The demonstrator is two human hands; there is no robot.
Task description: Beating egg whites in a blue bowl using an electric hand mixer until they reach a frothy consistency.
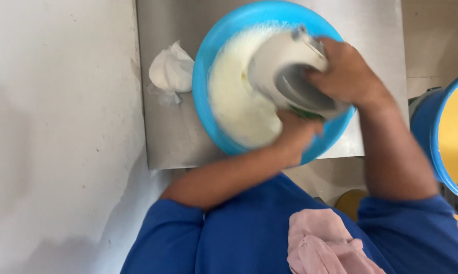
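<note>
Already the pale batter (236, 101) looks frothy in the blue bowl (203, 76). Right hand (348, 71) grips the grey mixer (284, 68) from three o'clock, fingers curled tight; left hand (295, 133) clasps its underside at six o'clock. Whipping seems well along, unfinished.

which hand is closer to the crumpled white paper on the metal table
Left. The left hand grips the blue bowl's near rim, closer to the crumpled white paper. The right hand holds the white mixer, farther right.

Both forearms reach forward, elbows bent. The right hand (343, 73) curls its fingers closed in a grip. The left hand (296, 133) sits just below it, clenched.
</note>
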